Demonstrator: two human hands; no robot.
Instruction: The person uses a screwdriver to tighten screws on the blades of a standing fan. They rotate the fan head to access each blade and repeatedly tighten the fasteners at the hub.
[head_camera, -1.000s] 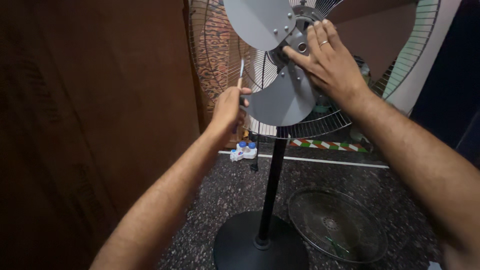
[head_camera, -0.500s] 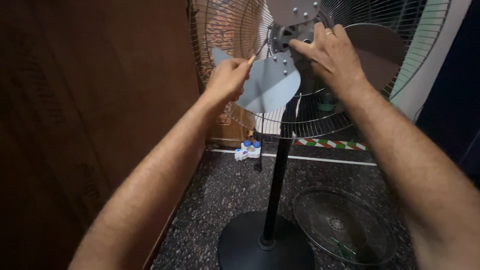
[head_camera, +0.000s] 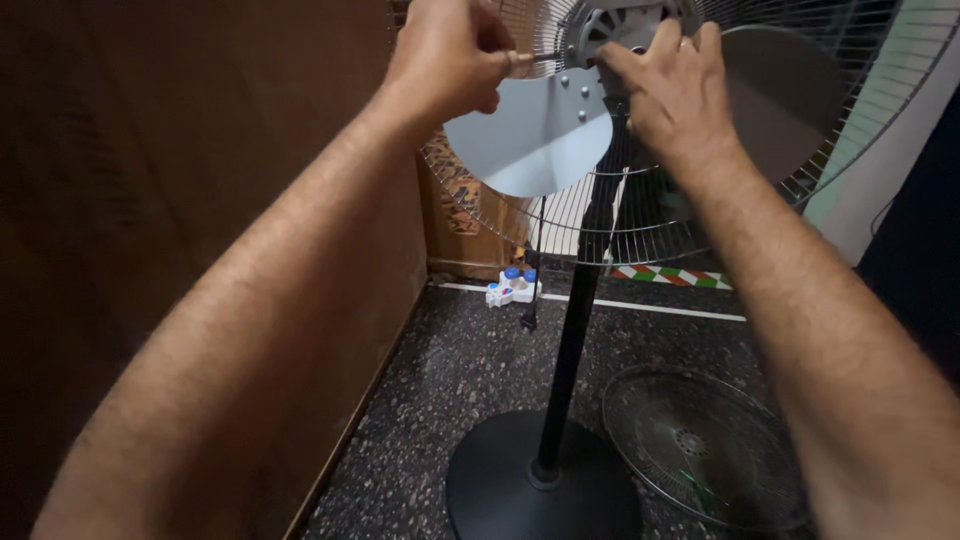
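A pedestal fan stands before me with its front guard off. Its grey blades (head_camera: 535, 140) sit in front of the rear wire guard (head_camera: 640, 225). My left hand (head_camera: 450, 55) is closed around a thin screwdriver whose shaft (head_camera: 545, 57) points right at the blade hub (head_camera: 600, 30). My right hand (head_camera: 675, 85) rests on the hub and blade, fingers curled over it. A black pole (head_camera: 575, 340) drops to the round black base (head_camera: 540, 490).
The detached front wire guard (head_camera: 705, 445) lies on the speckled dark floor right of the base. A brown wooden wall (head_camera: 180, 200) fills the left. A small white and blue object (head_camera: 512, 285) sits by the far skirting. A black cord hangs beside the pole.
My view has dropped, so the fan head sits higher in frame. My left hand moved up and right, bringing the screwdriver tip to the hub. The right hand stayed on the hub.
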